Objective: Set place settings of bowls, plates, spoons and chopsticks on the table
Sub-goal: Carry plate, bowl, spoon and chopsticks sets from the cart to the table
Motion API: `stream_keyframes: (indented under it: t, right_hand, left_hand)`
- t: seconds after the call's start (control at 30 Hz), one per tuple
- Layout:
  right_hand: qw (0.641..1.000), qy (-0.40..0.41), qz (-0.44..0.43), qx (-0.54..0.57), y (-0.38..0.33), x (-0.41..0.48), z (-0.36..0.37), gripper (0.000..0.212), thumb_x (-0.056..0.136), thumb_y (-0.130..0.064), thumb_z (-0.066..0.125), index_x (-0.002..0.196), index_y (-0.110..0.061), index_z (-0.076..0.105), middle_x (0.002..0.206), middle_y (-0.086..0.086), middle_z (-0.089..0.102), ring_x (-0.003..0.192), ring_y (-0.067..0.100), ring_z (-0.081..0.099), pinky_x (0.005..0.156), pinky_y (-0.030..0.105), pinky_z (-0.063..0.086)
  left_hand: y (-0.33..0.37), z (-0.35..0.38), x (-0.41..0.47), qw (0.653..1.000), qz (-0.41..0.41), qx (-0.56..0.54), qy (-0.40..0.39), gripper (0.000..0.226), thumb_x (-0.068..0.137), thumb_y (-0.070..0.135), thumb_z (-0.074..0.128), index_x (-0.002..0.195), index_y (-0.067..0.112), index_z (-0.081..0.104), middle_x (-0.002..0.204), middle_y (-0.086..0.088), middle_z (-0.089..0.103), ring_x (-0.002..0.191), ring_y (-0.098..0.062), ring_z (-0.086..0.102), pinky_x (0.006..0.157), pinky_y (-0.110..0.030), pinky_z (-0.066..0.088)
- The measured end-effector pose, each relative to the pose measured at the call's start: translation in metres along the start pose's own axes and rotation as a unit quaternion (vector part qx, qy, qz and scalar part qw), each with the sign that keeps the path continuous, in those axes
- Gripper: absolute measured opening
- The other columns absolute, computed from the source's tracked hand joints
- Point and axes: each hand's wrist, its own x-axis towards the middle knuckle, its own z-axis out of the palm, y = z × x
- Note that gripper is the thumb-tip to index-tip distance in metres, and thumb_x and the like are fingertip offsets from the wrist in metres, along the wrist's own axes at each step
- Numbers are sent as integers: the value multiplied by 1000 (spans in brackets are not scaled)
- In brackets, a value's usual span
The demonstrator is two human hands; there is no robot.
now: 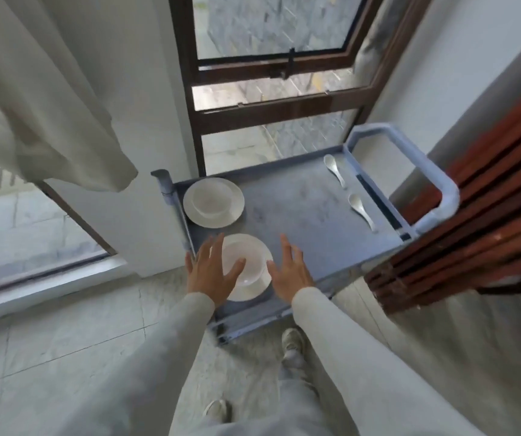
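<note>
Both hands spread over near bowl on cart.
Left hand (pixel 210 272) and right hand (pixel 289 272), fingers splayed, grip nothing; bowl (pixel 249 265) on plate (pixel 253 291) between them, left palm hiding its edge; contact unclear.

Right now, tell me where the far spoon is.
In the head view, the far spoon lies on the cart's top at its far right corner, beside the handle, with the second spoon just nearer.

On the cart (pixel 300 209), two bowl-on-plate sets (pixel 213 202) lie left, two spoons (pixel 334 169) right.
</note>
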Motion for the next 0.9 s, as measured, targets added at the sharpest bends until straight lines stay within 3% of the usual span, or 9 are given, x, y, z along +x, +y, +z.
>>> stream_keyframes:
  t: [0.1, 0.2, 0.33, 0.53, 0.67, 0.9]
  right_hand:
    - [999, -31, -2, 14, 6, 32, -11, 69, 106, -42, 41, 164, -33, 6, 169, 7, 15, 149, 33, 35, 116, 48, 36]
    - [997, -76, 7, 31, 15, 59, -23, 63, 107, -34, 44, 163, -21, 19, 166, 13, 24, 145, 35, 40, 113, 44, 37]
    - [988, -152, -7, 21, 22, 80, -26, 53, 104, -26, 52, 155, -15, 41, 156, 14, 44, 140, 33, 48, 114, 40, 40]
    - [979, -203, -14, 29, 18, 96, -15, 36, 102, -31, 58, 133, -15, 65, 133, 11, 68, 121, 32, 64, 104, 40, 52]
    - [976, -218, -17, 20, 15, 105, -7, 30, 99, -34, 63, 122, -16, 69, 124, 10, 72, 111, 32, 67, 100, 42, 55]
    - [978, -209, -18, -16, 20, 124, -24, 25, 94, -31, 71, 112, -14, 74, 112, 8, 76, 107, 28, 69, 97, 39, 56]
  left_hand:
    - [13, 15, 5, 993, -35, -105, 46, 70, 98, 40, 61, 158, 20, 31, 162, -8, 34, 148, -30, 34, 121, -49, 25]
    - [31, 33, 6, 978, -112, -157, 73, 69, 95, 29, 67, 156, 20, 36, 155, -9, 44, 142, -32, 41, 113, -46, 36]
    - [47, 52, -3, 955, -212, -173, 115, 64, 94, 22, 70, 152, 21, 42, 152, -10, 49, 135, -37, 50, 109, -48, 42]
    - [64, 58, -12, 936, -270, -169, 147, 61, 94, 16, 69, 150, 14, 45, 152, -12, 50, 136, -37, 50, 113, -49, 41]
    - [56, 57, -15, 922, -306, -184, 150, 62, 96, 22, 66, 153, 16, 40, 153, -11, 47, 136, -35, 49, 112, -47, 41]
    - [36, 62, -8, 926, -288, -211, 121, 60, 98, 26, 65, 153, 20, 40, 152, -6, 48, 134, -30, 49, 110, -43, 43]
